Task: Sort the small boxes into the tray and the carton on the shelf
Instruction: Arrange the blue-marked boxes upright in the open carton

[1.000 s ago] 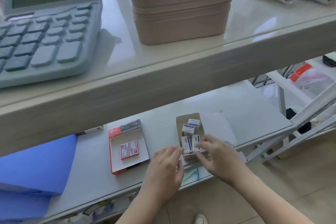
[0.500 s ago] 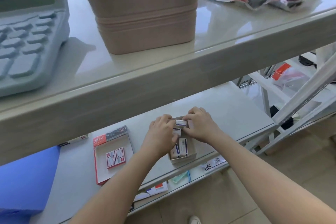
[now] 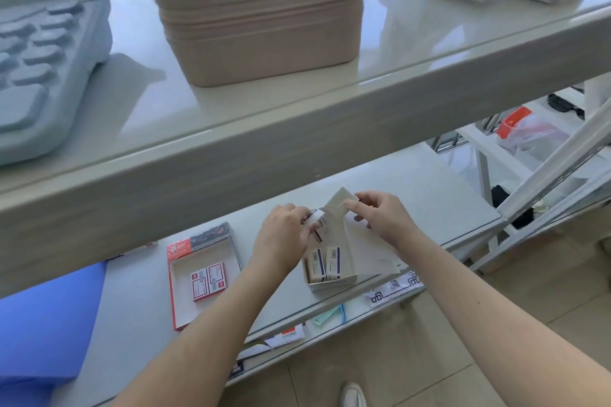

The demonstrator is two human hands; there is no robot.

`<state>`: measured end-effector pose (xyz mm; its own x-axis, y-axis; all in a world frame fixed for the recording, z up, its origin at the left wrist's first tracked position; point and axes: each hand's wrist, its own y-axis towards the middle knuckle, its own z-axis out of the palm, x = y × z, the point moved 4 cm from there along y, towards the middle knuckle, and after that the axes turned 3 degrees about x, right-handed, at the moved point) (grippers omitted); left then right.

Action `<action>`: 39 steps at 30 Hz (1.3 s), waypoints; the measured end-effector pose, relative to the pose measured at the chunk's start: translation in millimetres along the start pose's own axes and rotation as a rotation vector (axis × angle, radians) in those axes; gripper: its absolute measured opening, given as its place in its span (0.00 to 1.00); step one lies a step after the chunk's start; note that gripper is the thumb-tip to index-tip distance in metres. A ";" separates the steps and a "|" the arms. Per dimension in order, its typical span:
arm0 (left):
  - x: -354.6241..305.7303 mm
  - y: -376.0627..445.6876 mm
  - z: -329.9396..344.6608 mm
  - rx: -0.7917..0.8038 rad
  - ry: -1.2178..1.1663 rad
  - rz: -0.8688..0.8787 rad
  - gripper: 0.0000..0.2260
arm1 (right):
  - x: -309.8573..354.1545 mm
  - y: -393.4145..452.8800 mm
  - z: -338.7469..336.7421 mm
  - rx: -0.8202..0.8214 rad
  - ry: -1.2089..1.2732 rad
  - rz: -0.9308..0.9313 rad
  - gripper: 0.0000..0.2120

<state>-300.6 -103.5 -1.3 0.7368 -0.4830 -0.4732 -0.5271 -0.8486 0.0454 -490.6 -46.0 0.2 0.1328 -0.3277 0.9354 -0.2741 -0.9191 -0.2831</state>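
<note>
Beige case point(image 3: 258, 10) & calculator point(image 3: 39, 43) on upper shelf point(image 3: 297, 129) overhang carton point(image 3: 334, 284).

Left hand point(image 3: 284, 238): centre of frame, back facing up, fingers curled in a pinch toward the right.
Right hand point(image 3: 380, 218): just right of centre, thumb and forefinger pinched.
Forearms: bare, rising from the lower edge, converging.

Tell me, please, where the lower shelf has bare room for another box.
Bare shelf lies behind and right of the carton, and in the strip between it and the tray. Both hands crowd the carton.
</note>
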 end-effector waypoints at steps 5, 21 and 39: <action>-3.7 9.7 5.0 0.053 0.190 0.074 0.08 | 1.5 2.8 3.8 -0.011 -0.240 -0.167 0.10; -11.6 9.6 14.7 0.138 0.359 0.133 0.13 | 19.7 0.5 31.9 -0.045 -1.162 -0.698 0.11; -11.0 3.8 16.5 0.120 0.311 0.209 0.16 | 8.4 6.9 44.8 0.106 -1.291 -0.519 0.17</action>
<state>-317.7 -97.8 -10.4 0.6913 -0.7010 -0.1749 -0.7119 -0.7022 0.0006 -448.6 -64.9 -3.4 0.9855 0.1370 0.1000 0.1413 -0.9893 -0.0375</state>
